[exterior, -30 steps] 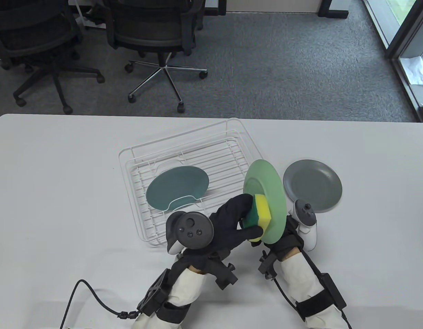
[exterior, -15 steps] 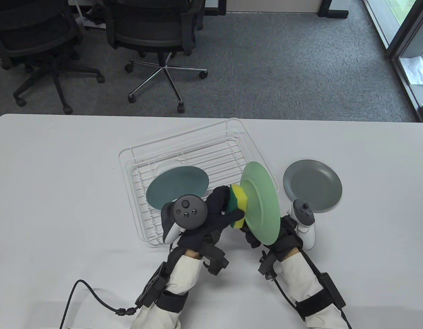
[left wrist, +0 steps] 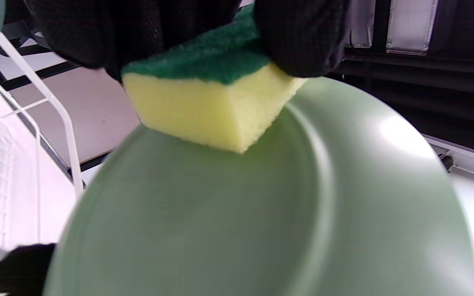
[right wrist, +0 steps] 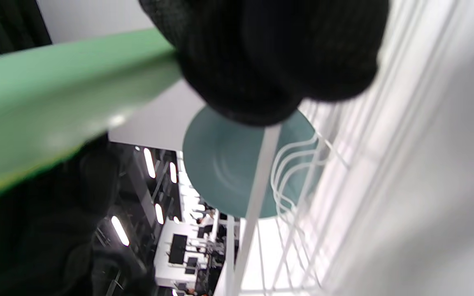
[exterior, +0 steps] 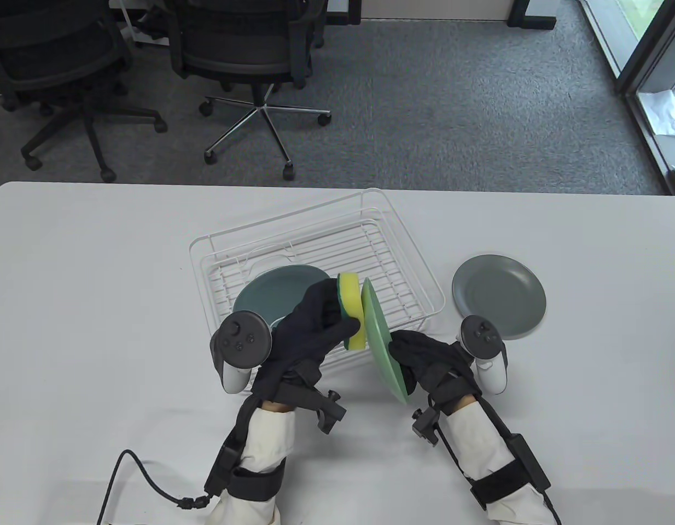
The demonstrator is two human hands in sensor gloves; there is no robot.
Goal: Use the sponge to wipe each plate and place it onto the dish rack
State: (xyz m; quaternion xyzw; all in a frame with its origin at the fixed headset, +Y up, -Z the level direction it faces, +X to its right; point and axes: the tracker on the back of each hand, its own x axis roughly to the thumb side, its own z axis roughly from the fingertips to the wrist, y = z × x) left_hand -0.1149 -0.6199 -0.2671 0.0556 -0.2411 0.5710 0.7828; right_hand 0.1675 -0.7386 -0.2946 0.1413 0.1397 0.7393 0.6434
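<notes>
We hold the light green plate (exterior: 382,350) on edge just in front of the dish rack (exterior: 403,240), right hand (exterior: 425,363) fingers clamped on its rim; left hand (exterior: 310,322) fingers pinch the sponge (exterior: 353,311), which we should press flat and sweep across the whole face

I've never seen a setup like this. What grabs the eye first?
Two black-gloved hands meet over the dish rack's near edge: the left hand presses a yellow-green sponge against a light green plate that the right hand holds on edge. A teal plate sits in the rack, a grey plate to its right.
</notes>
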